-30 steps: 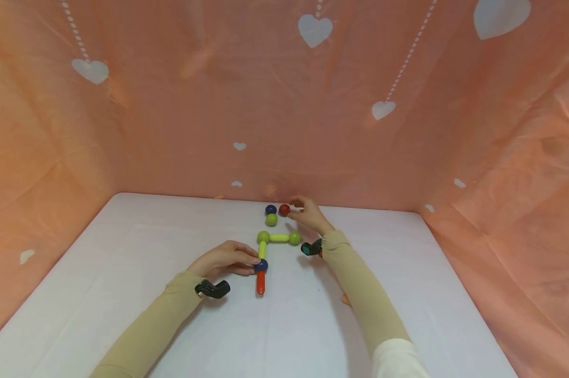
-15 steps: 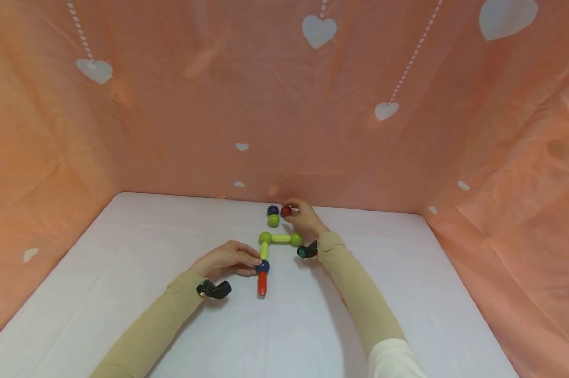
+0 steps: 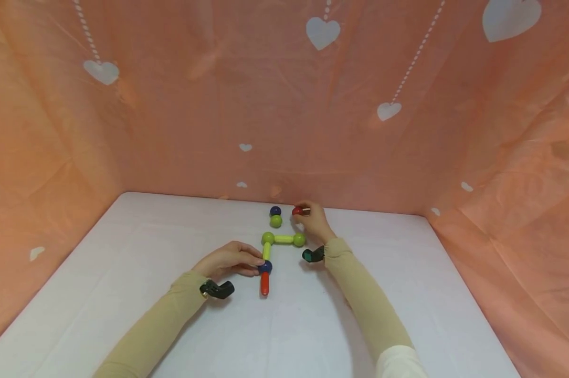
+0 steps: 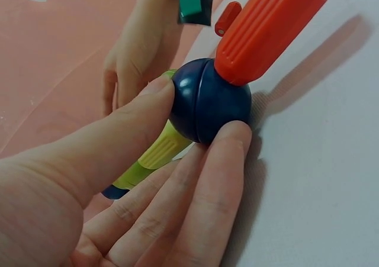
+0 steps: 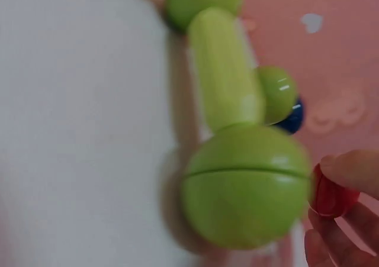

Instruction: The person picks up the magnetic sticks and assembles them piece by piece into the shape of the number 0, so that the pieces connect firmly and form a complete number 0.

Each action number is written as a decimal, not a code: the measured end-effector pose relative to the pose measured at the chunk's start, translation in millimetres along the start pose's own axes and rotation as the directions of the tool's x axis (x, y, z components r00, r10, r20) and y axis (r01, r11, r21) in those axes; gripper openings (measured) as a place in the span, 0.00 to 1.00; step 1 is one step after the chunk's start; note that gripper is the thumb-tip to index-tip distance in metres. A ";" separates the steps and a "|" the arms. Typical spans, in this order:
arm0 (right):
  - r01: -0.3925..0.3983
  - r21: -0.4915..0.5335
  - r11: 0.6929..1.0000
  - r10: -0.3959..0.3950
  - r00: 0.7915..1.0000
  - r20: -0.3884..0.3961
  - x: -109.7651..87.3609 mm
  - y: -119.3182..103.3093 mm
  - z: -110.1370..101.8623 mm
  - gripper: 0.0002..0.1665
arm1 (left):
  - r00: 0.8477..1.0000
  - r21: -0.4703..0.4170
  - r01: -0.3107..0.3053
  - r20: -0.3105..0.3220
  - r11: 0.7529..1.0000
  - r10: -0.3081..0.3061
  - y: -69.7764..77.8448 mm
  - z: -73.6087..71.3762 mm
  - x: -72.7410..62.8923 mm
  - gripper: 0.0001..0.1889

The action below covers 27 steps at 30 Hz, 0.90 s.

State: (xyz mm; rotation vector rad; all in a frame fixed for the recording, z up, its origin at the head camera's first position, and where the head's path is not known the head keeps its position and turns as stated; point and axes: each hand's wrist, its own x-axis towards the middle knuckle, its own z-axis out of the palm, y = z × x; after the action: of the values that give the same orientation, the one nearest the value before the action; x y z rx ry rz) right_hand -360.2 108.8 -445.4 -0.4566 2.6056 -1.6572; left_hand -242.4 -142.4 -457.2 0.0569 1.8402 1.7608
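Note:
My left hand [image 3: 232, 260] pinches a dark blue ball [image 4: 204, 101] between thumb and fingers. From that ball a red rod [image 3: 264, 284] runs toward the front, and a yellow-green rod [image 3: 266, 251] runs toward the back. The back rod meets a green ball [image 3: 267, 239]; another yellow-green rod [image 3: 283, 239] leads right from there to a second green ball [image 3: 299, 240]. Near the table's back edge, my right hand [image 3: 318, 221] pinches a red ball [image 5: 333, 197] between thumb and fingers, apart from the joined pieces.
A loose blue ball [image 3: 275, 211] and a loose green ball [image 3: 276, 221] sit close together at the back. A short red rod [image 4: 228, 18] lies on the white table [image 3: 171, 236], mostly behind my right forearm in the head view. Orange cloth [image 3: 209, 115] hangs around the table.
My right hand has closed its fingers on the red ball and drawn it right, away from the loose blue and green balls. My left hand has kept its hold on the joined pieces.

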 end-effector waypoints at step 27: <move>-0.171 0.164 0.971 0.086 0.900 0.428 -137.6 -26.6 5.8 0.25 | 0.999 0.026 -0.025 0.027 0.999 0.025 -1.8 -0.8 1.9 0.22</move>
State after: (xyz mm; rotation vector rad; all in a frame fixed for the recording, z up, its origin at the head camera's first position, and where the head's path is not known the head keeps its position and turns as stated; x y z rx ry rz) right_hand -221.3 128.3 -443.4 -0.5454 2.0934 -1.5499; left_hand -243.7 -142.6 -459.6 0.1136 1.8509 1.7448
